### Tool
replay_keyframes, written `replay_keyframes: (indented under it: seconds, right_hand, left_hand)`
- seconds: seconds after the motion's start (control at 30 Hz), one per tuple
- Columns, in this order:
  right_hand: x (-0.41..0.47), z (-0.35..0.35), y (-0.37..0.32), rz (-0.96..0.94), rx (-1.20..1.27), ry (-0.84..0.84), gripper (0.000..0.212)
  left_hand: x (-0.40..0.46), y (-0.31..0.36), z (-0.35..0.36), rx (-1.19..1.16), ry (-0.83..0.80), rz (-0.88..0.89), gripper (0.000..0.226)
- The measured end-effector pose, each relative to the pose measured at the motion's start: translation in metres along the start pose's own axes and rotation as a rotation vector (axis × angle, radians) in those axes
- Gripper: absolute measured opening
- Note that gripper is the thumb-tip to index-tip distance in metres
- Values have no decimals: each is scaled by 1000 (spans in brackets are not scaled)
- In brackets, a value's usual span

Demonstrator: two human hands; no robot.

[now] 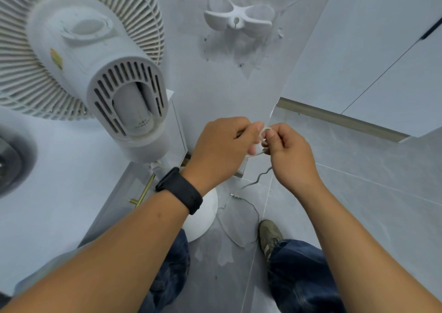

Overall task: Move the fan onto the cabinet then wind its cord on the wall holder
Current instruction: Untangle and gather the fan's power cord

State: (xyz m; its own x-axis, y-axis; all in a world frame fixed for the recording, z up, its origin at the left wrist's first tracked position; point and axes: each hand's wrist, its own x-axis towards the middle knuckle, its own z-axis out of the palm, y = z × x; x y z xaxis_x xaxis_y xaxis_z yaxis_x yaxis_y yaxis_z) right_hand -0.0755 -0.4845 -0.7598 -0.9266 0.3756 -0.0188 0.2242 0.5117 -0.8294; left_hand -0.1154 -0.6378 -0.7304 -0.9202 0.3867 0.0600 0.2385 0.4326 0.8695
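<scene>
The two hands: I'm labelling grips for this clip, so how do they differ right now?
The left hand wears a black wristband; the right hand has a bare wrist. The left hand sits nearer the fan, the right nearer the side wall. Both are closed, pinching the white cord between them.

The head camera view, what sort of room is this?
Probably a bathroom or washroom: a basin with a dark drain, grey floor tiles with a wet patch, and a vanity-style cabinet beside the fan.

Grey tiled floor [358, 169], pale wall [215, 85]
</scene>
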Motion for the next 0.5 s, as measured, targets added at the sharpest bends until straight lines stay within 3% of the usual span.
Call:
replay_keyframes:
  seconds: [0.17,0.27,0.33,0.5]
  right_hand:
    - [2,1,-1,147,129,-68,23]
    - [3,4,2,234,167,-123,26]
    - [4,2,2,208,171,-56,26]
    - [-4,-8,-11,-126,89,39,28]
  left_hand:
    - [2,4,-1,-357,107,66,28]
    - [5,4,-8,-478,147,18,27]
    - [3,5,-12,-428,106,-40,28]
    - [-5,8,-5,43,-93,-104,44]
